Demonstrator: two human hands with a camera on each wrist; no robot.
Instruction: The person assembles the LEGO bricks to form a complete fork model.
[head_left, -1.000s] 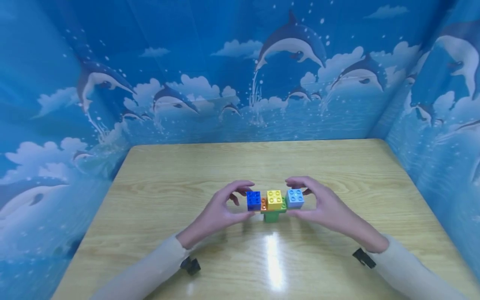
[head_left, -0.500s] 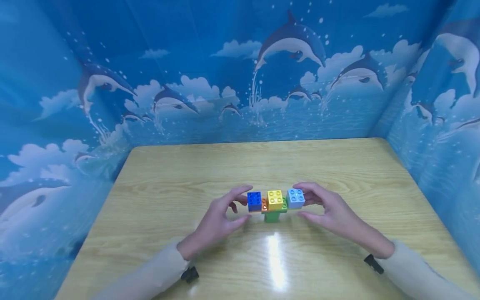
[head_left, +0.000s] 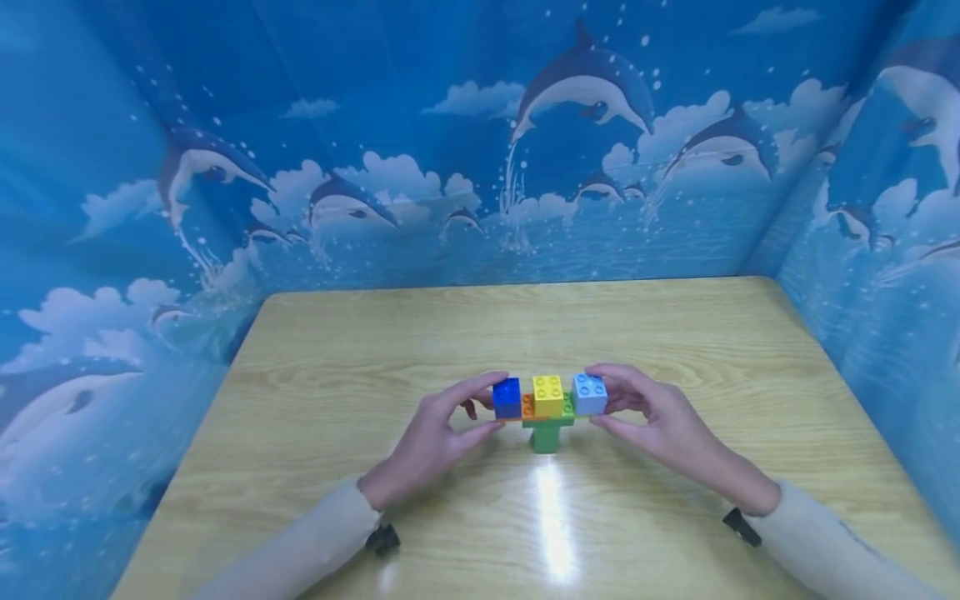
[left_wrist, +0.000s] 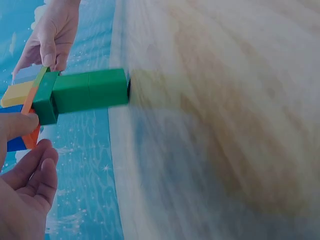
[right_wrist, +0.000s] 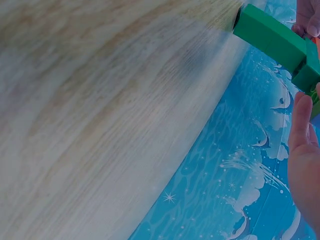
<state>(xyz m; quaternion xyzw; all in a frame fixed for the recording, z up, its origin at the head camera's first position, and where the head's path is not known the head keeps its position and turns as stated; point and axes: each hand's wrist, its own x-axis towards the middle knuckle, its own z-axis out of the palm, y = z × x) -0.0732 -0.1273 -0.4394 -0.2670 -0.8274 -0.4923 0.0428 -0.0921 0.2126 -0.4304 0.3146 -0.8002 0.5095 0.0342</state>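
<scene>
A toy building-brick model stands upright at the middle of the table, with a green brick column (head_left: 546, 438) below and a wider green brick across its top. Over that lie an orange plate (head_left: 528, 407) and a light green plate (head_left: 567, 405). Dark blue, yellow (head_left: 547, 397) and light blue bricks sit in a row on top. My left hand (head_left: 438, 429) pinches the dark blue brick (head_left: 507, 400) end between thumb and fingers. At the other end, my right hand (head_left: 663, 417) pinches the light blue brick (head_left: 590, 395). Whether the column touches the table is unclear.
The wooden table (head_left: 360, 333) has rounded far corners and a bright light reflection in front of the model. A blue dolphin-print curtain (head_left: 450, 125) surrounds its back and sides. Each sleeve has a dark strap piece near the wrist.
Both hands loosened from the model's ends half a second ago and now pinch them again. The model's top has shifted slightly, and more of the green column shows.
</scene>
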